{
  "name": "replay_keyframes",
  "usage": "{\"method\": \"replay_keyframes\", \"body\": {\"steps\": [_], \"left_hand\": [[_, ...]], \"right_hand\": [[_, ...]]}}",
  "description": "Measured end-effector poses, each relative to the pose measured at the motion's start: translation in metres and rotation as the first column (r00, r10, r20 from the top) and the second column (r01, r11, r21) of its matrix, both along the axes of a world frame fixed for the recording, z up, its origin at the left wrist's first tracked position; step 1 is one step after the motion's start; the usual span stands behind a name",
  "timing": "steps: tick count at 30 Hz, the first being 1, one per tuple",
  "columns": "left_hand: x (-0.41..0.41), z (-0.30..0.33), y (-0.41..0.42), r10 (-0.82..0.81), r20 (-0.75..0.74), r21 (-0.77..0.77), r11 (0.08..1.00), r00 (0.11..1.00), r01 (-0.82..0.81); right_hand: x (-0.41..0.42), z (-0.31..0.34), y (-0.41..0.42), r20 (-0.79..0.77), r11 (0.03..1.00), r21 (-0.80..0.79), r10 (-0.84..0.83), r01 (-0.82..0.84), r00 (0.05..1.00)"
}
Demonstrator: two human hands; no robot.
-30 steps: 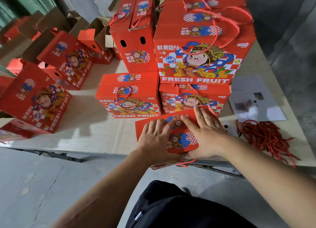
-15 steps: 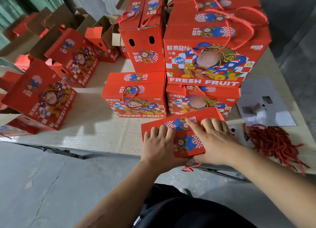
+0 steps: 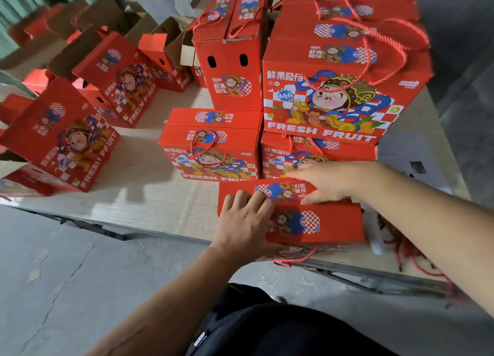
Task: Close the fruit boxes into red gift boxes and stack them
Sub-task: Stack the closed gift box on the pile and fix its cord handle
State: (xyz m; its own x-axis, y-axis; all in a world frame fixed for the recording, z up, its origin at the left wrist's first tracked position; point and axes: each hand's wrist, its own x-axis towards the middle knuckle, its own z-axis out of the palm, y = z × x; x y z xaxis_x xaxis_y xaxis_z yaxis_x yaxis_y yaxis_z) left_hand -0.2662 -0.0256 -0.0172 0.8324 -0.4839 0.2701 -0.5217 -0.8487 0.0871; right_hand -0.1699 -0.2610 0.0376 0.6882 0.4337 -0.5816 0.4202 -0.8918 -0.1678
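Observation:
A red gift box (image 3: 328, 226) stands at the near edge of the table (image 3: 149, 195), its two top flaps folded down. My left hand (image 3: 244, 222) presses flat on the near flap at its left end, fingers straight. My right hand (image 3: 324, 183) lies on the far flap at its right end, fingers stretched left and thumb against the seam between the flaps. A red cord handle (image 3: 296, 258) hangs below the box's front. Right behind it stand two shut red boxes (image 3: 211, 147), with a large shut box (image 3: 339, 88) stacked on the right one.
An upright narrow red box (image 3: 230, 62) stands behind the stack. Several open red boxes (image 3: 64, 136) lie tilted at the left. Loose red cords (image 3: 401, 243) and white sheets of paper (image 3: 411, 163) lie at the right. Grey concrete floor lies below the table's edge.
My right hand has slid from the near flap to the far flap and further right. The left hand stays pressed on the near flap. The camera has moved closer.

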Motion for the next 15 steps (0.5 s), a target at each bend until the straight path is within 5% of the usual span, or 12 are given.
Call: {"method": "replay_keyframes", "body": {"steps": [6,10,15], "left_hand": [[-0.006,-0.003,0.009,-0.007,-0.033,-0.028,1.000,0.999,0.006],[-0.010,-0.013,0.011,-0.012,0.054,-0.101,0.995,0.998,0.017],[0.005,-0.011,0.008,-0.078,0.071,-0.115,0.990,0.994,0.086]], "right_hand": [[0.008,0.001,0.020,-0.077,0.987,-0.021,0.155,-0.157,0.985],[0.014,0.002,0.019,-0.120,0.992,0.021,0.123,-0.121,0.985],[0.006,-0.005,0.028,-0.001,0.991,0.002,0.134,-0.134,0.991]]}}
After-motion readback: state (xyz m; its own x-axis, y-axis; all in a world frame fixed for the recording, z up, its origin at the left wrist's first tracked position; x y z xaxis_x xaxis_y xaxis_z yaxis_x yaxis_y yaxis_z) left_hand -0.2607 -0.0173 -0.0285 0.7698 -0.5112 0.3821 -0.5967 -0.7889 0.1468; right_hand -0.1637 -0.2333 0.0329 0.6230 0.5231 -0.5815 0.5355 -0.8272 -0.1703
